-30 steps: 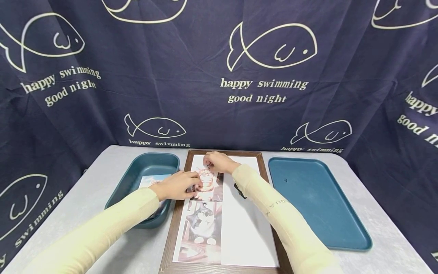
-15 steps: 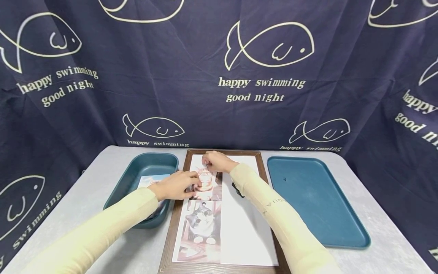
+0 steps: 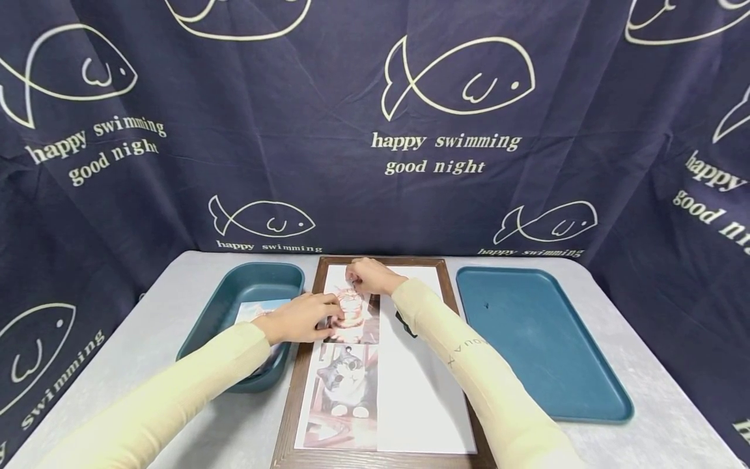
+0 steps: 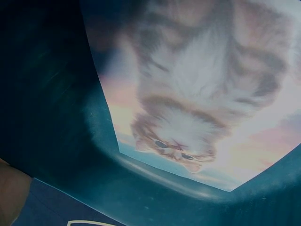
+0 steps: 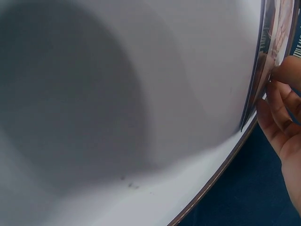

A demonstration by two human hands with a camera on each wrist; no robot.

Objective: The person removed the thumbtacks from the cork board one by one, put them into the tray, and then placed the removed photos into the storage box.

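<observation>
Although the head view had drifted slightly, setting the fish-print cloth (image 3: 328,117) a little farther left than it stood a second earlier, we saw both hands staying at their places on the upper cat photo (image 3: 364,326). We found the left hand (image 3: 301,317) at that photo's left side, its bent fingers resting on the print and its grip slack, holding nothing. We saw the right hand (image 3: 370,277) at the top of the same photo, fingers curled and thumb drawn in toward them; whether that grip was grasping the paper's edge or something small, we could not tell, since the fingers hid it. That photo lay where it had been, on the white board (image 3: 424,391) inside the brown frame (image 3: 289,423), directly above the lower cat photo (image 3: 348,391), which had not shifted and bore a small dark piece (image 3: 348,350) at its top edge. On our left the deep bin (image 3: 260,277) held a kitten photo (image 4: 178,117), and on our right the flat blue tray (image 3: 545,345) carried a dark speck (image 3: 486,305), both containers unmoved on the pale worktop (image 3: 612,332).
</observation>
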